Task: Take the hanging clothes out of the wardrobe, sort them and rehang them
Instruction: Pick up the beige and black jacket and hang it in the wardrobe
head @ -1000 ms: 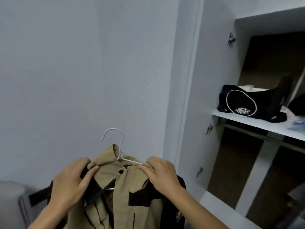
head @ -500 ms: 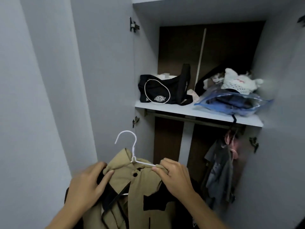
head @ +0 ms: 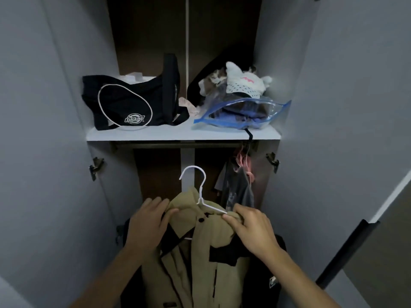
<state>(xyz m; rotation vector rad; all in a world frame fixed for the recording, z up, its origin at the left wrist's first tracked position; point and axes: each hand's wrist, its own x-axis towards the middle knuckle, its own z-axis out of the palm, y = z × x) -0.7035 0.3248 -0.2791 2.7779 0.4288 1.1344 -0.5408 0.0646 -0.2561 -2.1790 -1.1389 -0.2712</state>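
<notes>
Both hands, left hand (head: 148, 221) and right hand (head: 251, 227), grip tan jacket (head: 200, 263) shoulders; white hanger (head: 200, 192) hook points up, rail (head: 178, 145) above, ahead.

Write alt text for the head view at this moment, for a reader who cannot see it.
Both hands, the left hand and the right hand, grip the shoulders of a tan jacket on a white hanger, held up before an open wardrobe. Its rail holds a grey garment at the right; the shelf above carries a black bag.
</notes>
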